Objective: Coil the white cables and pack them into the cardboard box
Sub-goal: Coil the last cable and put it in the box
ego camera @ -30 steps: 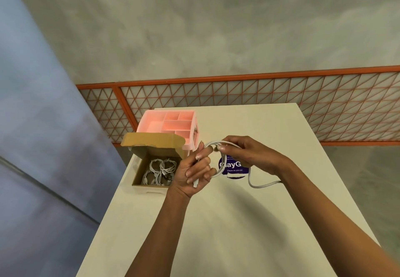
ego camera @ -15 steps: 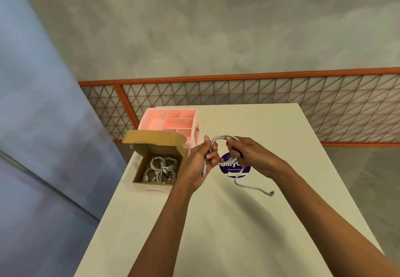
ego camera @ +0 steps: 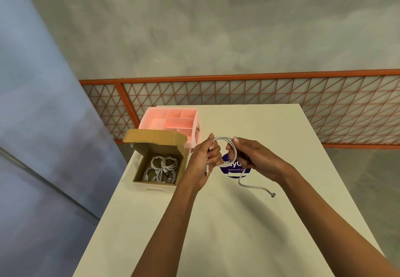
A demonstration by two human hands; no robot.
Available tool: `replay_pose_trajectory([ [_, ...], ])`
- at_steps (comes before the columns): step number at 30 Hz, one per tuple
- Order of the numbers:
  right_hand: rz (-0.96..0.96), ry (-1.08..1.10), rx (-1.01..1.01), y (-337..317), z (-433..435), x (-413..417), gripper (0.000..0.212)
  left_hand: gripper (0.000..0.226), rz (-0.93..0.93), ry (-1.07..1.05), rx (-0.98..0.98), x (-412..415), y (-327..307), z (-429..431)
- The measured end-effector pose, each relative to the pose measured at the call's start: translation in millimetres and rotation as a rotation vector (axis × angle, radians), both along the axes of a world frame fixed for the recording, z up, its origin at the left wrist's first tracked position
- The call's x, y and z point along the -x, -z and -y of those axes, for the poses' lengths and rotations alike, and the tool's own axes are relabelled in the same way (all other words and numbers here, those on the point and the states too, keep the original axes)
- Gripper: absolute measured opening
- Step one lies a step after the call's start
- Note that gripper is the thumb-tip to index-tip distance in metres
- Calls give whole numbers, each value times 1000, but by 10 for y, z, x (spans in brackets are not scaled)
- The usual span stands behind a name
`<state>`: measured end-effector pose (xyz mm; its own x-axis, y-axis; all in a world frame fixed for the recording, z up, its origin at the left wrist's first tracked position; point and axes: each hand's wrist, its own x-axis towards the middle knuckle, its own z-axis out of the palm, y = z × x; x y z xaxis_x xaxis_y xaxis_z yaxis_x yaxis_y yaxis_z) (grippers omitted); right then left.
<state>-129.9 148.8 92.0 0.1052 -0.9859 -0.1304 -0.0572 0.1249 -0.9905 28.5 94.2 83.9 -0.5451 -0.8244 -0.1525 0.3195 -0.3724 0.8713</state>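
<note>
A white cable (ego camera: 249, 186) is wound into a loop held above the table between both hands. My left hand (ego camera: 202, 164) grips the loop's left side, with one plug end sticking out below its fingers. My right hand (ego camera: 254, 157) pinches the loop's right side. The cable's loose tail curves down to the table and ends in a plug at the right. The open cardboard box (ego camera: 138, 173) sits at the table's left edge, just left of my left hand, with several coiled white cables (ego camera: 162, 168) inside it.
A pink compartment organiser (ego camera: 173, 119) stands behind the box. A round purple sticker (ego camera: 234, 170) lies on the white table (ego camera: 238, 233) under the hands. An orange mesh railing (ego camera: 259, 94) runs behind the table; the table's left edge drops off beside the box.
The right hand has wound more cable onto the loop, and the loose tail has grown shorter. Both hands stay close together above the sticker.
</note>
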Motion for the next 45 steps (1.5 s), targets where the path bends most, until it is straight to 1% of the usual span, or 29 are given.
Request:
replay_pose_trajectory([
  [4, -29, -75, 9, 114, -60, 109, 17, 40, -23, -41, 20, -27, -45, 44],
  [7, -80, -166, -86, 165, -108, 178, 9, 39, -63, -80, 27, -70, -85, 128],
  [10, -139, -267, -160, 220, -138, 216, 18, 39, -68, -102, 44, -99, -128, 186],
  [12, -174, -275, -182, 237, -127, 227, 18, 39, -61, -100, 53, -110, -139, 190],
  [14, -244, -232, -190, 248, -91, 223, 19, 39, -48, -92, 54, -123, -128, 186],
  [17, -359, -44, -172, 302, -7, 252, 6, 39, -39, -46, 50, -118, -103, 152],
  [21, -589, 243, -85, 365, 141, 296, 17, 38, -5, 51, 41, -99, -98, 77],
  [22, -612, 300, -59, 355, 169, 285, 20, 39, -4, 73, 39, -95, -101, 62],
  [23, -586, 358, -36, 346, 194, 277, 22, 39, -7, 91, 35, -90, -101, 54],
  [24, -503, 421, -26, 334, 217, 271, 23, 39, -10, 107, 31, -90, -101, 46],
  [27, -178, 592, 6, 291, 286, 268, 25, 38, 7, 144, 45, -95, -71, 32],
  [31, 91, 678, 85, 132, 373, 236, 24, 36, 33, 166, 82, -119, -2, 18],
  [33, 159, 692, 130, 43, 391, 217, 22, 36, 38, 177, 90, -136, 2, 19],
  [37, 205, 706, 174, -54, 426, 202, 20, 37, 64, 195, 103, -165, -28, 33],
  [42, 298, 699, 162, -72, 448, 163, 22, 37, 54, 227, 94, -143, -31, 26],
  [45, 303, 682, 145, -100, 427, 161, 22, 37, 38, 236, 84, -138, -29, 27],
])
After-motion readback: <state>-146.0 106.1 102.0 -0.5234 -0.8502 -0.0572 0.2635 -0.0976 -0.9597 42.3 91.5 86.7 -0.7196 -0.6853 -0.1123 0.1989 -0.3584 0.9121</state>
